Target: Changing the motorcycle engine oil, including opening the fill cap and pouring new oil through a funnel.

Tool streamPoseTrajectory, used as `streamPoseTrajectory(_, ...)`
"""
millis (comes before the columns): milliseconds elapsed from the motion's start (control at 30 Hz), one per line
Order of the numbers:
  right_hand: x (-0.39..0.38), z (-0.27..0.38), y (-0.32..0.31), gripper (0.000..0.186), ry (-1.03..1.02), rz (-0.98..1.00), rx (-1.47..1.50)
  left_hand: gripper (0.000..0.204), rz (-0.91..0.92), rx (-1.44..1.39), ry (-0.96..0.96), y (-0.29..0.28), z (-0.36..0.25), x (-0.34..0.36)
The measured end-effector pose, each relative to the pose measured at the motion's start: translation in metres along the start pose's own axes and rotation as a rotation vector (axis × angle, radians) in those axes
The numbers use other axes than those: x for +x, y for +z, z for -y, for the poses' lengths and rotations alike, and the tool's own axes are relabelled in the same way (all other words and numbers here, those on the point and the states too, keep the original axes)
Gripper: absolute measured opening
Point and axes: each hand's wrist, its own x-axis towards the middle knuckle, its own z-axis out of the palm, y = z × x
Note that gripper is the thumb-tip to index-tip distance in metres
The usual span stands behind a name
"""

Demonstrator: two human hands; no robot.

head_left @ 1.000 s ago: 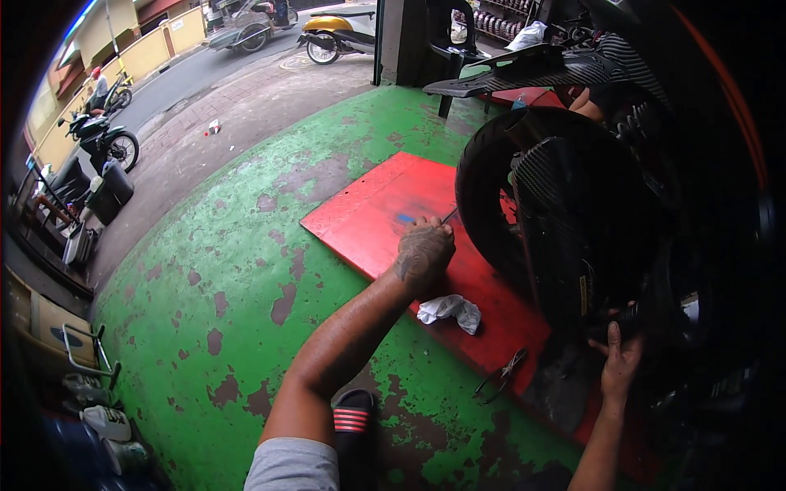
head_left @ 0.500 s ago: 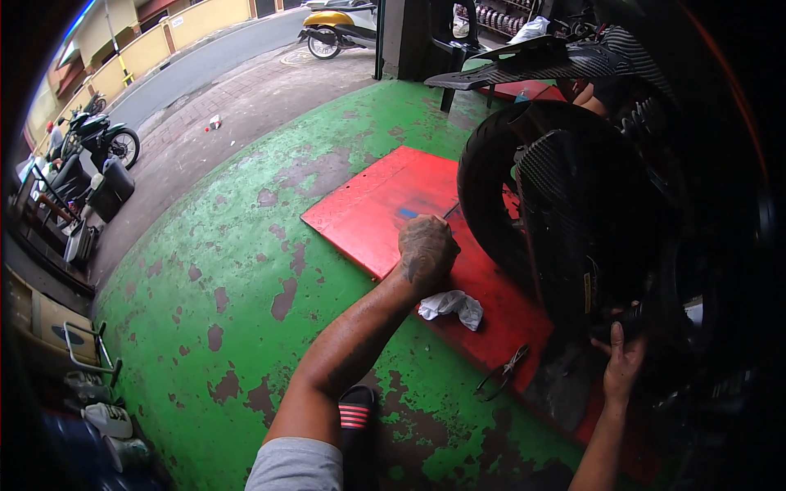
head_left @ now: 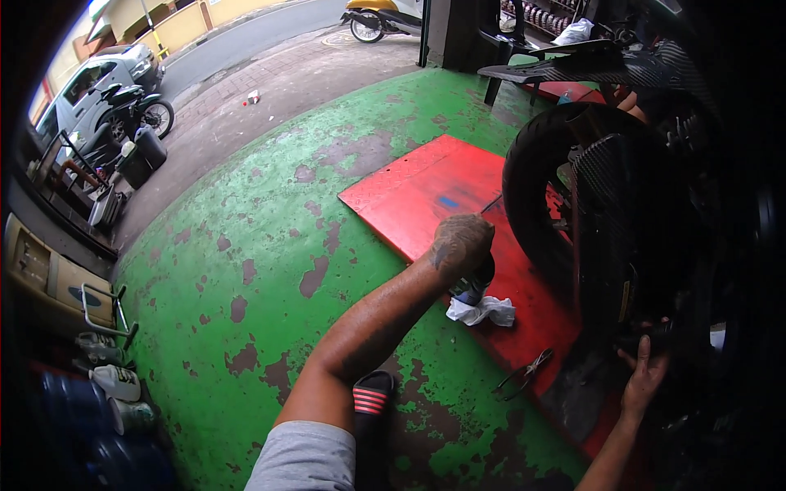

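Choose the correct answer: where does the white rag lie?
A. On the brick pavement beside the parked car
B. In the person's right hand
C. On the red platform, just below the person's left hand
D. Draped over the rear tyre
C: the white rag lies crumpled on the red platform, just below the left hand, apart from the tyre and the right hand.

Left hand (head_left: 463, 243) fisted, right hand (head_left: 644, 374) seemingly open

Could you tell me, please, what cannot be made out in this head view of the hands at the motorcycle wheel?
- Left hand: its grip on a thin tool is hidden by the back of the hand.
- Right hand: fingertips vanish in shadow under the motorcycle.
- Rear wheel: the far side is hidden by dark bodywork.
- Pliers: too small for detail.
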Motion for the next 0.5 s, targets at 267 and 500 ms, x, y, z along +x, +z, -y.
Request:
streamPoseTrajectory(267, 0.002, -0.001, -0.001, 0.056, 0.006, 0.0, -0.032, 0.018, -0.195, -0.097, -0.086, 0.03, -0.004, -0.002)
streamPoseTrajectory(500, 0.003, -0.002, -0.003, 0.056, 0.004, -0.015, -0.048, 0.018, -0.107, -0.056, 0.044, 0.03, 0.009, -0.001)
